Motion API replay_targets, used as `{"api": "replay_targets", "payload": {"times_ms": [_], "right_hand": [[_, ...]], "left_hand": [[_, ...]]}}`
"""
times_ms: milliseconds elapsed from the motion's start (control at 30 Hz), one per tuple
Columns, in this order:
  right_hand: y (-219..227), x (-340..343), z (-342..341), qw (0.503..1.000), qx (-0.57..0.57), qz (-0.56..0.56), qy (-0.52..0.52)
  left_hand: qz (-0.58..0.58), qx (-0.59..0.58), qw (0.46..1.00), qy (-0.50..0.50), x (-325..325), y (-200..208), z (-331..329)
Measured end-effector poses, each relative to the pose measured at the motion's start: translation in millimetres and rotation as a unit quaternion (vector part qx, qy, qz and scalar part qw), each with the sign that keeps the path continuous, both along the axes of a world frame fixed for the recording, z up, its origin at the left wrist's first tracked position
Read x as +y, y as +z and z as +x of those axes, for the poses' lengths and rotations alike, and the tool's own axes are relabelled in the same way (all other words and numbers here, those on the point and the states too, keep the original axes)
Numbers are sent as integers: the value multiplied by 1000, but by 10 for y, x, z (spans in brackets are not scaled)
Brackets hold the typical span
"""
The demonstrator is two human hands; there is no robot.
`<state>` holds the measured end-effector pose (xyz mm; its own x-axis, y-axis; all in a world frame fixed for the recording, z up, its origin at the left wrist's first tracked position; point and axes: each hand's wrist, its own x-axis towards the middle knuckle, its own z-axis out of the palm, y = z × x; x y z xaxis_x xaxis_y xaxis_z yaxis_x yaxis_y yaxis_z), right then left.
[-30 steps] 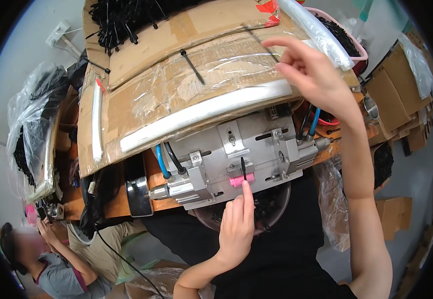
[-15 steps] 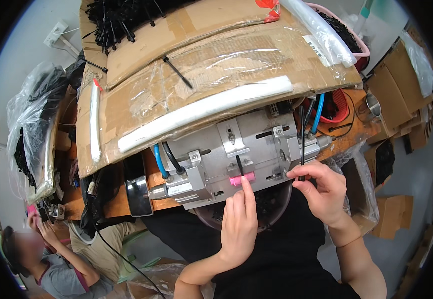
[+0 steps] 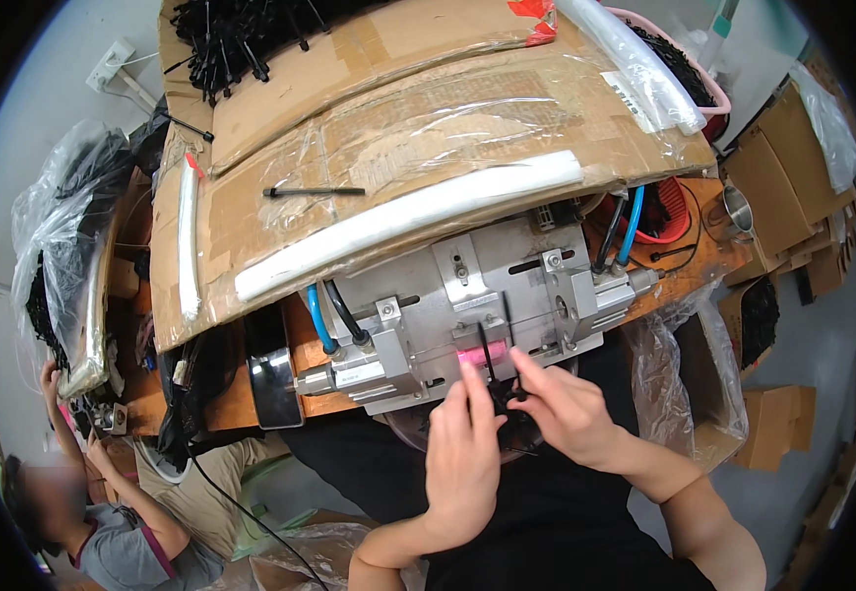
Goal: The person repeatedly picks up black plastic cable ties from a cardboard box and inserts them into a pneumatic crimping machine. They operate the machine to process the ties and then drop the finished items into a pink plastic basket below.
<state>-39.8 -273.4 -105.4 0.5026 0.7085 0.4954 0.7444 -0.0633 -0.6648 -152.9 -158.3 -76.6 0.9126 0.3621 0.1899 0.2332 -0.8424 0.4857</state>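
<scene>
At lower centre, a thin black cable tie (image 3: 492, 360) is pinched between the left hand (image 3: 462, 458) and the right hand (image 3: 561, 409), both closed on it and brought together so it can be steadied at the pink part (image 3: 469, 358) of the grey metal fixture (image 3: 467, 305). Blue hoses (image 3: 317, 320) are fed in beside it. Above, a taped cardboard cover (image 3: 398, 148) is laid across the bench (image 3: 241, 399), with loose black ties (image 3: 231, 34) heaped at the upper left.

I see a thin black cable tie (image 3: 495, 360) standing nearly upright at the front edge of the grey metal fixture (image 3: 467, 305), just beside its small pink part (image 3: 469, 359). The tie's lower end sits pinched between my two hands' fingertips; its upper end crosses the fixture's face.
</scene>
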Motion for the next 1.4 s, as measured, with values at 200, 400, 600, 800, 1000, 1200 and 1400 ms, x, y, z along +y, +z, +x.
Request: {"api": "replay_targets", "payload": {"times_ms": [200,400,600,800,1000,1200,1400], "right_hand": [[-106,136,-59,998,2,-57,26],[-65,85,-21,997,-16,-76,21],[248,-51,59,999,2,-36,-19],[354,-162,150,999,16,-33,-40],[274,-244,167,996,32,-13,-81],[337,-343,167,994,49,-9,-99],[377,-361,169,992,65,-4,-112]], "left_hand": [[-14,-27,998,52,288,195,-158],[144,-175,969,99,1430,583,336],[11,-57,996,-64,2190,863,531],[128,-148,980,19,1316,782,180],[97,-58,993,-35,84,-145,46],[92,2,995,-43,0,-173,178],[102,16,992,-68,64,-106,169]]}}
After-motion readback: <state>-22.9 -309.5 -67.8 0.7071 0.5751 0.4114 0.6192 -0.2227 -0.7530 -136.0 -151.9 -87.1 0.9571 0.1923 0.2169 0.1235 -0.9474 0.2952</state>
